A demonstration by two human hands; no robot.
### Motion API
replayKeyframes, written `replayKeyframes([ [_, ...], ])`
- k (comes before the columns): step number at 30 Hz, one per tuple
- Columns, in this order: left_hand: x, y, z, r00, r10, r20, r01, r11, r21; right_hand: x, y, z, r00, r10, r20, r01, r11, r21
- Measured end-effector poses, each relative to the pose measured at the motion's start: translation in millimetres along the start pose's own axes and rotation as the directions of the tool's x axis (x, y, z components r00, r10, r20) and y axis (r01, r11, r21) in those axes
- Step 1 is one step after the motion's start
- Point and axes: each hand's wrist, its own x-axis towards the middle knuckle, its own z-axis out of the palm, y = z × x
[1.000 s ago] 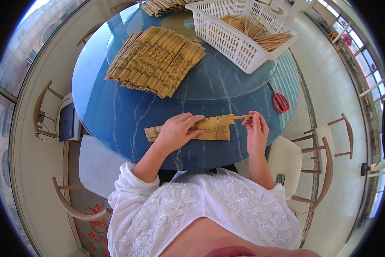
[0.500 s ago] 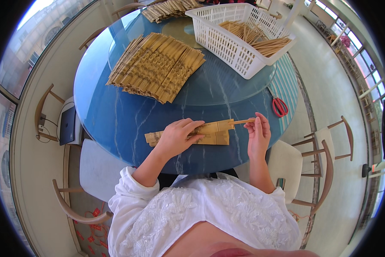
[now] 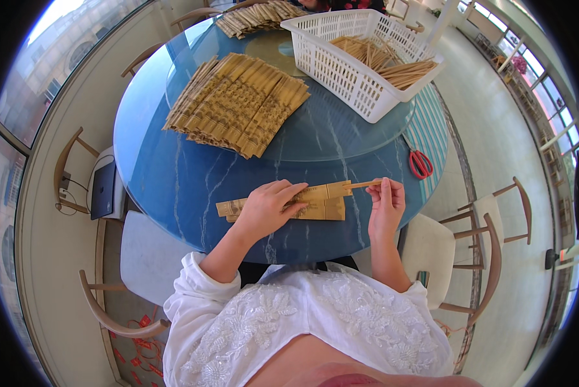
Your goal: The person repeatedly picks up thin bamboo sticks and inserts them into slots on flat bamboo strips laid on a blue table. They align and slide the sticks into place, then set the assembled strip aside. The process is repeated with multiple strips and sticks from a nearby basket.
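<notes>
My left hand (image 3: 267, 205) is closed over a brown printed paper sleeve (image 3: 328, 191), pinching it between thumb and fingers. Beneath it, other flat sleeves (image 3: 331, 211) lie on the table and stick out to the left of the hand. At the sleeve's right end, thin wooden chopsticks (image 3: 364, 184) point into its opening; how many there are I cannot tell. The fingertips of my right hand (image 3: 386, 205) pinch their outer end. The part of the chopsticks inside the sleeve is hidden.
On the round blue table (image 3: 193, 168) lies a large stack of sleeves (image 3: 238, 103). Behind, a white plastic basket (image 3: 338, 76) holds many chopsticks. Filled sleeves (image 3: 257, 17) lie at the far edge. Red-handled scissors (image 3: 421, 165) rest at the right. Chairs (image 3: 430, 255) stand around.
My right hand has shifted slightly left, toward the sleeve, and a little less of the chopsticks shows outside it. The left hand stays in place on the sleeve.
</notes>
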Motion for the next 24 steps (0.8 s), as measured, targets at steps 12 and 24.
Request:
replayKeyframes([
  [12, 0, 3, 4, 1.000, 0.006, 0.008, -0.005, 1.000, -0.026, -25, 20, 15, 0.984, 0.135, 0.120, -0.123, 0.988, -0.098],
  [24, 4, 1, -6, 0.999, -0.020, -0.040, 0.023, 0.997, 0.068, -22, 0, 34, 0.948, 0.110, 0.299, -0.044, 0.974, -0.221],
])
